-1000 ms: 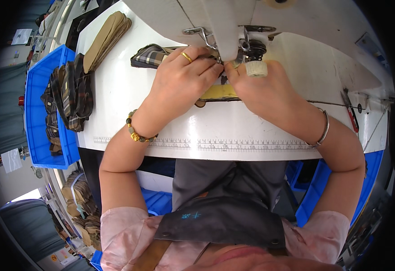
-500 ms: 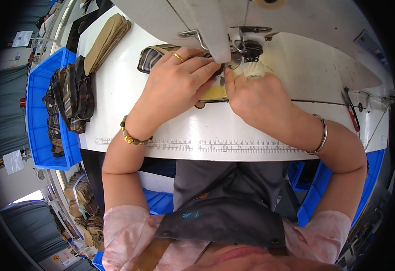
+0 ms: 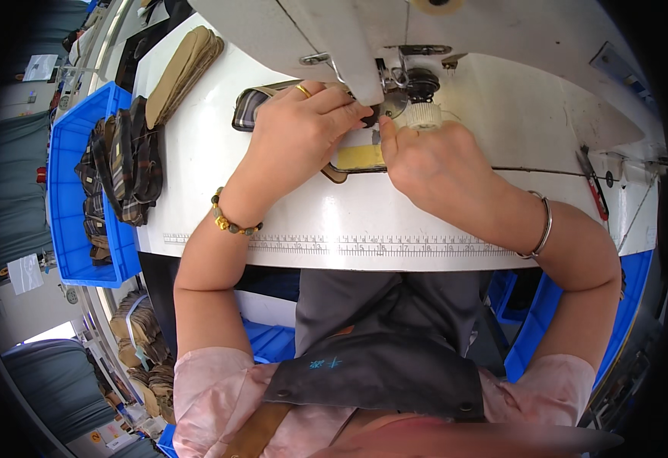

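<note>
My left hand (image 3: 297,128) lies over a plaid fabric piece (image 3: 248,108) with a tan edge, its fingers pressed together on the piece beside the presser foot. A rounded tan tip (image 3: 334,174) of fabric pokes out below that hand. At the other side of the needle area, my right hand (image 3: 434,159) has its index finger pointing at the foot and its other fingers curled under. What those curled fingers hold, if anything, is hidden. The white sewing machine (image 3: 517,46) overhangs both hands, and its ribbed white knob (image 3: 424,116) stands just above the right knuckles.
A yellow strip (image 3: 359,156) lies on the machine bed between my hands. Tan pieces (image 3: 185,72) are stacked at the upper left, beside a blue bin (image 3: 67,229) with dark plaid pieces (image 3: 131,172). Red-handled snips (image 3: 595,187) lie at right. A printed ruler (image 3: 379,246) runs along the table's front.
My left hand has shifted slightly, and more of the tan tip shows below it. The right hand has stayed almost in place.
</note>
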Tool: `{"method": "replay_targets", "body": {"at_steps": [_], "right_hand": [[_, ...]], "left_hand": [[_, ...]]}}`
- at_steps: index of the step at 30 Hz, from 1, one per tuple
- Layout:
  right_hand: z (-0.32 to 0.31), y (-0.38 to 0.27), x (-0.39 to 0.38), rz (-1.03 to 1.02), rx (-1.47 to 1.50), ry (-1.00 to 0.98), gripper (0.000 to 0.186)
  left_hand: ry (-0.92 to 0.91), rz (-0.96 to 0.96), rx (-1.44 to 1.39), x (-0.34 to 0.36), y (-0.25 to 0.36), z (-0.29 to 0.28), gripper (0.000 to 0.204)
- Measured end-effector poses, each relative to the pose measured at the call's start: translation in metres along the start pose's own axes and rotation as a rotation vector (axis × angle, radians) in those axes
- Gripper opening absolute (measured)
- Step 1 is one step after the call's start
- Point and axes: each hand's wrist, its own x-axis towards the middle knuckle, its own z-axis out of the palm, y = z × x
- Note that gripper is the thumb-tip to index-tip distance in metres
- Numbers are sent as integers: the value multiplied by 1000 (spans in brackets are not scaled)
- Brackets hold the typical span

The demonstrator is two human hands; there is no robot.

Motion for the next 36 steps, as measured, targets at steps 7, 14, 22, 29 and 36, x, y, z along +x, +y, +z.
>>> {"method": "replay_targets", "body": {"at_steps": [7,14,22,29,36], "right_hand": [[-1,0,1,-6,14,1,8],[-2,1,0,-2,43,-16,7],[-4,1,3,-29,-4,11,5],[-6,10,7,84,210,-110,10],[-51,-31,-7,570,1291,-91,24]], "left_hand": [[12,-16,73,1,-3,5,27],[56,13,83,4,-10,10,21],[67,36,89,-13,-14,4,30],[285,195,182,-59,19,-30,30],[369,245,164,-77,74,-46,30]]}}
